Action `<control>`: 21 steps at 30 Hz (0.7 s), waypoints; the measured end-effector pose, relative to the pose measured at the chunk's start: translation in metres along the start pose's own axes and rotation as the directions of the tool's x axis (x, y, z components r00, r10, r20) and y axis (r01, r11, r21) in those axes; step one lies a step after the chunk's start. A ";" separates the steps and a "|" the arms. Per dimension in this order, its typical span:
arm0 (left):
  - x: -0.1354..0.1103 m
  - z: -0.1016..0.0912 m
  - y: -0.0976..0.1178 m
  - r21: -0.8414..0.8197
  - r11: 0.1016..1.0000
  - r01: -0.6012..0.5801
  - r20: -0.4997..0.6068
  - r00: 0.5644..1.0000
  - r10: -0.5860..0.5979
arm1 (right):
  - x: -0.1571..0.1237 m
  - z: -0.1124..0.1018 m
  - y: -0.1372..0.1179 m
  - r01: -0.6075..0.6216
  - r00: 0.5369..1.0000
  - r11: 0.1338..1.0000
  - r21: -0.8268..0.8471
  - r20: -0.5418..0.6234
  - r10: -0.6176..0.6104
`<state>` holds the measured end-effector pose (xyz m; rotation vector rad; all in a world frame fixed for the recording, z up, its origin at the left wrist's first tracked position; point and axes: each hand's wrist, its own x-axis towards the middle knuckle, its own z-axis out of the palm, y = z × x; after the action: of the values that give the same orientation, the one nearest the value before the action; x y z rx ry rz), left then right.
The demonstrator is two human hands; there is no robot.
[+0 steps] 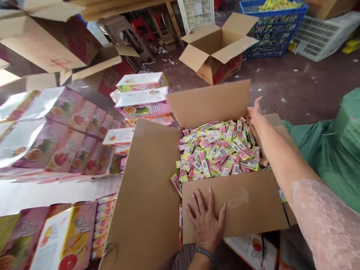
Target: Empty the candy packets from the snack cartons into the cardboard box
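Note:
My left hand [206, 221] lies flat with fingers spread on the near flap [253, 206] of an open cardboard box. A green band circles that wrist. Reaching over the box's right side, my right hand [255, 111] is at the far right corner, beside the raised far flap [210, 103]. One finger stretches outward; the others are partly hidden, and I cannot tell how firmly they touch the cardboard. Many pink and green stick sachets [219, 150] fill the box to the top. A few sachets [176, 183] stick out at the left, near the folded-out left flap [146, 195].
Stacked printed fruit cartons [64, 135] stand left, with more cartons [143, 99] behind the box. An open empty box [219, 52], a blue crate [272, 30] and a white crate [323, 37] are on the floor beyond. Green sheeting [317, 150] lies right.

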<state>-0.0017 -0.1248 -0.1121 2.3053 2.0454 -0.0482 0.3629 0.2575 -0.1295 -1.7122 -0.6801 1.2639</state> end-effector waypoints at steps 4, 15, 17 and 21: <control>0.005 -0.001 -0.001 -0.009 1.000 0.005 0.023 1.000 -0.005 | -0.047 -0.024 -0.011 0.137 0.953 0.925 -0.353 0.302 -0.026; 0.081 -0.031 0.028 -0.050 0.997 -0.058 0.157 0.986 0.065 | -0.201 0.012 0.061 0.508 0.861 0.183 -0.842 0.491 -0.135; 0.117 -0.037 0.036 -0.045 0.992 -0.120 0.162 0.979 0.126 | -0.206 0.010 0.054 0.507 0.862 0.209 -0.836 0.486 -0.147; 0.165 -0.033 0.044 -0.033 0.993 -0.114 0.211 0.970 0.119 | -0.216 -0.033 0.047 0.413 0.905 0.234 -0.880 0.368 -0.214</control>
<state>0.0612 0.0360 -0.0881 2.2904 1.7981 -0.2552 0.3183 0.0471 -0.0679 -2.1626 -2.1342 0.6442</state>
